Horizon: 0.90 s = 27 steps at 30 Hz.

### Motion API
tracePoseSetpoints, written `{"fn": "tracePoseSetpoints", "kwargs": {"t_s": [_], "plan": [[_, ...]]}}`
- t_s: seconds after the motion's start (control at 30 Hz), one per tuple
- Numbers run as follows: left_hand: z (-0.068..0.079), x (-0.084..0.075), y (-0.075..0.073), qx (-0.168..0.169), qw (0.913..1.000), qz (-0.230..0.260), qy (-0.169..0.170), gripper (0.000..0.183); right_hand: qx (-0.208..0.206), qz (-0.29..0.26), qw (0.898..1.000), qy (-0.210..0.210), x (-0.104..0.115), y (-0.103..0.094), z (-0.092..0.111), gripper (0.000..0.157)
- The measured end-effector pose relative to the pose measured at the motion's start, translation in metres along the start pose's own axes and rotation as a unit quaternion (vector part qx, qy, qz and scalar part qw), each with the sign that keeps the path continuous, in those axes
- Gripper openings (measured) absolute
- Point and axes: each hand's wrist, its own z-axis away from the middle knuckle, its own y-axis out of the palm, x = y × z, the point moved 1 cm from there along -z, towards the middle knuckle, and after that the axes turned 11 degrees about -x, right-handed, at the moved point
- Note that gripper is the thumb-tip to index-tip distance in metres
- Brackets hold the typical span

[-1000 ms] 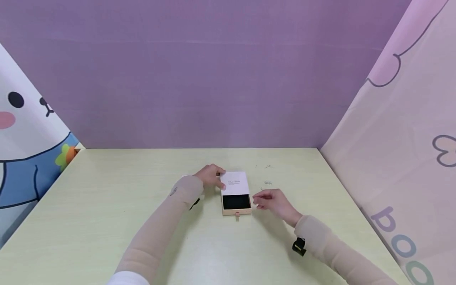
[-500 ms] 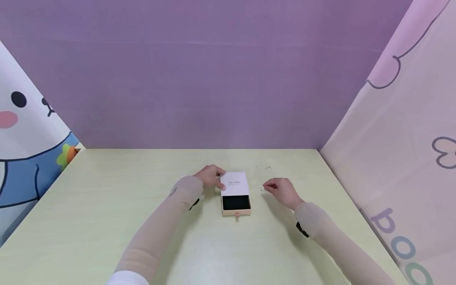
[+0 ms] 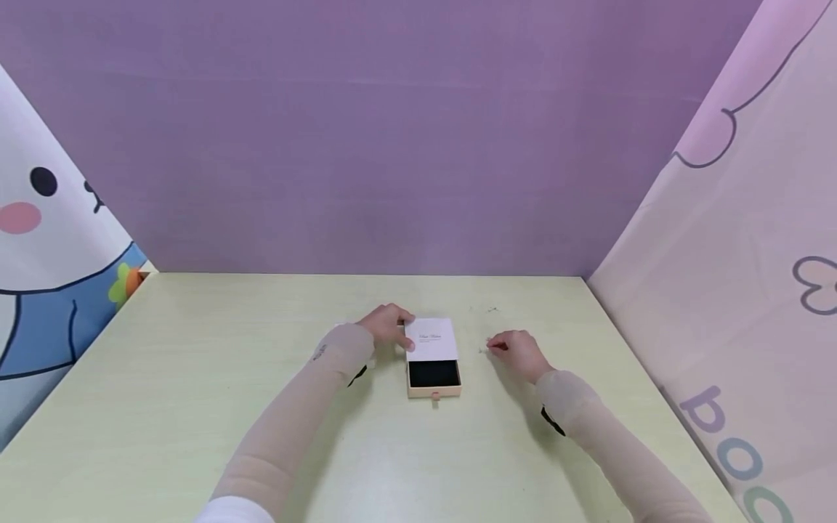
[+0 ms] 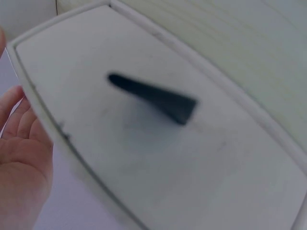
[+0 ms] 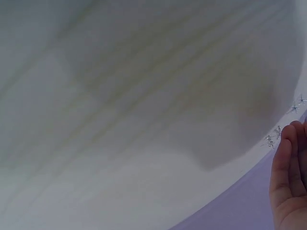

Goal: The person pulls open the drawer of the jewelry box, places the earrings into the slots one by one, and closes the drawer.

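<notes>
In the head view my left hand (image 3: pixel 389 325) holds the left side of a small white gift box (image 3: pixel 431 338), thumb at its near edge. The box's pink-edged drawer (image 3: pixel 434 391) is pulled out toward me, showing a black lining (image 3: pixel 434 373). To the right, my right hand (image 3: pixel 519 354) is low at the table, fingertips together beside tiny sparkly star-shaped pieces (image 3: pixel 482 351). In the right wrist view the curled right fingers (image 5: pixel 283 163) are next to silvery star-shaped pieces (image 5: pixel 270 141). Whether they pinch one is hidden.
A white shallow tray (image 4: pixel 230 177) with a blurred dark wedge-shaped piece (image 4: pixel 160 98) fills the left wrist view, mostly hidden under my left arm in the head view. More small star pieces (image 3: pixel 492 309) lie farther back. A purple backdrop (image 3: pixel 366 145) stands behind the table (image 3: pixel 405 465).
My right hand has moved from beside the drawer to the right and away from me, down to the star pieces. My left hand stays on the box.
</notes>
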Motion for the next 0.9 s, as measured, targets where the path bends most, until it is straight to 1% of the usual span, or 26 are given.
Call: {"fn": "tracePoseSetpoints", "kwargs": {"t_s": [0.13,0.23,0.33,0.5,0.7,0.9], "plan": [[0.0022,-0.0006,0.0004,0.000,1.0000,0.008,0.002,0.069,0.014,0.007,1.000,-0.008,-0.0035,0.0045,0.0004,0.014],[0.0039,-0.0008,0.0017,0.003,0.9999,0.009,0.006,0.069,0.021,0.008,1.000,-0.003,-0.0065,0.0075,0.0015,0.014],[0.0052,-0.0017,0.0021,0.005,0.9999,0.012,0.007,0.069,0.017,0.005,1.000,0.003,-0.0064,0.0082,0.0017,0.013],[0.0061,-0.0035,-0.0005,-0.001,0.9999,0.011,0.004,0.068,0.011,0.007,1.000,-0.020,-0.0029,0.0073,-0.0007,0.012],[0.0070,-0.0052,-0.0014,0.001,0.9999,0.010,0.008,0.070,-0.001,0.033,0.998,-0.045,-0.0026,0.0080,-0.0005,0.009],[0.0061,-0.0038,-0.0006,0.004,0.9999,0.009,0.007,0.069,-0.003,0.043,0.998,-0.044,-0.0027,0.0100,0.0006,0.009]]}}
